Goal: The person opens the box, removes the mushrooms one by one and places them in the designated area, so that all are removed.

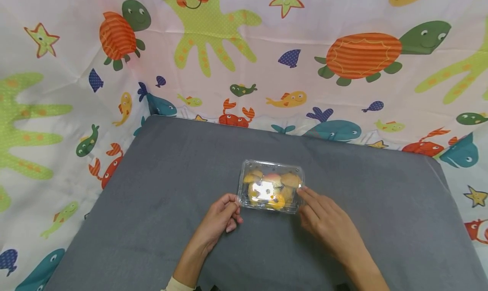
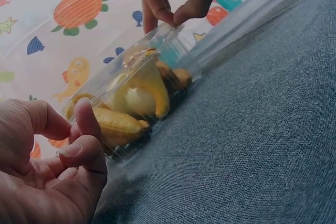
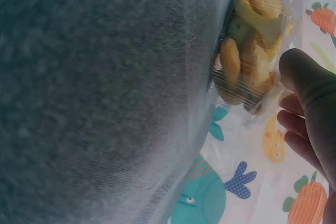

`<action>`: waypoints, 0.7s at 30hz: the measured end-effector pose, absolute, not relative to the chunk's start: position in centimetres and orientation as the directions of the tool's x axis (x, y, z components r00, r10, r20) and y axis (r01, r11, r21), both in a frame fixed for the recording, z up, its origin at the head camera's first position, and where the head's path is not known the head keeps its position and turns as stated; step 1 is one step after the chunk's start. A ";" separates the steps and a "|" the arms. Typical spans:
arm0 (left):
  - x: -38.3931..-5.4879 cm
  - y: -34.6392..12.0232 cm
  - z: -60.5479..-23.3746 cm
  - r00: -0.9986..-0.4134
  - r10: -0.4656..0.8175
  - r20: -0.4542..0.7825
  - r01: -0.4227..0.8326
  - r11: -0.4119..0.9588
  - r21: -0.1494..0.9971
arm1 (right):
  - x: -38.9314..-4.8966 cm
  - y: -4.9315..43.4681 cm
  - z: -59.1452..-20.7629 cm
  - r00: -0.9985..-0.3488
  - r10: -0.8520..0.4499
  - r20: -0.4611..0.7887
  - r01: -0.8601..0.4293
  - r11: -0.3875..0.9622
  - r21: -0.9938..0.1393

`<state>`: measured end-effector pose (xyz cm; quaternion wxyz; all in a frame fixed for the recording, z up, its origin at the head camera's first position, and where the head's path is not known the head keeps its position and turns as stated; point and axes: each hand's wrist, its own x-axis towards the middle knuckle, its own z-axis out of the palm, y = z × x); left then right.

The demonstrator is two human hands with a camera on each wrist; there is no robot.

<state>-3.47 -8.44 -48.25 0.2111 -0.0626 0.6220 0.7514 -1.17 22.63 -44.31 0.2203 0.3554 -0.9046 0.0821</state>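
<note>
A clear plastic clamshell container (image 1: 272,167) lies on the grey cloth, lid down over several yellow and tan food-like pieces (image 1: 290,180), one of them pinkish red. At its near left corner, my left hand (image 1: 219,219) pinches the rim between thumb and index finger, the other fingers loosely curled. My right hand (image 1: 329,223) grips the right edge; in the left wrist view its thumb and index finger meet at the lid's rim. Through the container wall (image 3: 249,35), the right wrist view shows rounded tan pieces and a yellow curved one, with my right thumb (image 3: 299,69) against the edge.
A grey cloth (image 1: 171,168) covers the table. Behind and to the left hangs a white and pink curtain (image 1: 236,62) printed with turtles, crabs, fish and whales, meeting the table's back edge.
</note>
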 end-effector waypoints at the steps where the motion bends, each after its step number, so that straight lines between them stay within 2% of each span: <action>1: -3.5 -8.4 -48.3 -0.902 0.241 -0.357 -0.396 -0.138 0.908 | -1.2 22.6 -44.4 -0.646 -0.610 0.459 -0.681 0.732 0.014; 12: -3.5 -8.3 -48.3 -0.909 0.248 -0.336 -0.380 -0.158 0.911 | -1.7 22.9 -44.6 -0.641 -0.620 0.453 -0.709 0.704 -0.039; 21: -3.7 -8.5 -48.6 -0.909 0.255 -0.330 -0.382 -0.189 0.905 | -1.9 22.6 -43.7 -0.628 -0.565 0.536 -0.714 0.691 -0.108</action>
